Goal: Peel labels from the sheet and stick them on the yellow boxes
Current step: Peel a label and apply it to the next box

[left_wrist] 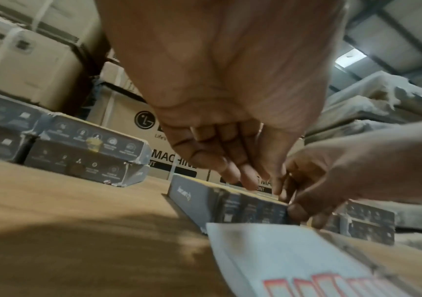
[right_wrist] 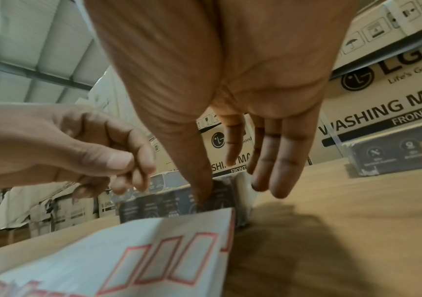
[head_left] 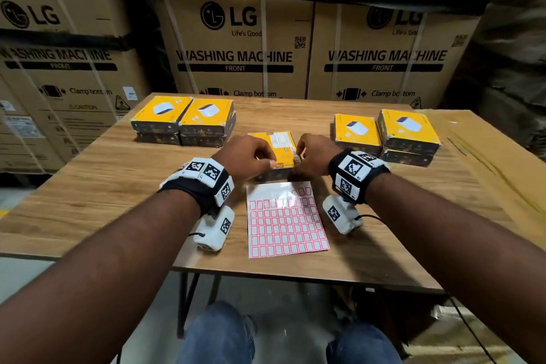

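A yellow box (head_left: pixel 280 145) lies at the table's middle with its printed underside up; its dark front side (left_wrist: pixel 230 205) faces me. Just in front of it lies the label sheet (head_left: pixel 286 224), rows of red-edged labels with part of the top rows peeled off. My left hand (head_left: pixel 251 156) hovers over the box's near left part, fingers curled, thumb against the index finger (right_wrist: pixel 133 160); I see nothing between them. My right hand (head_left: pixel 310 154) holds the box's near right corner, thumb (right_wrist: pixel 202 191) on the front side, index finger over the top, other fingers hanging straight.
Stacked yellow boxes stand at the back left (head_left: pixel 183 118) and the back right (head_left: pixel 387 133) of the wooden table (head_left: pixel 118 186). A flat sheet of cardboard (head_left: pixel 487 156) lies on the table's right end. Large washing-machine cartons (head_left: pixel 236 38) wall off the far side.
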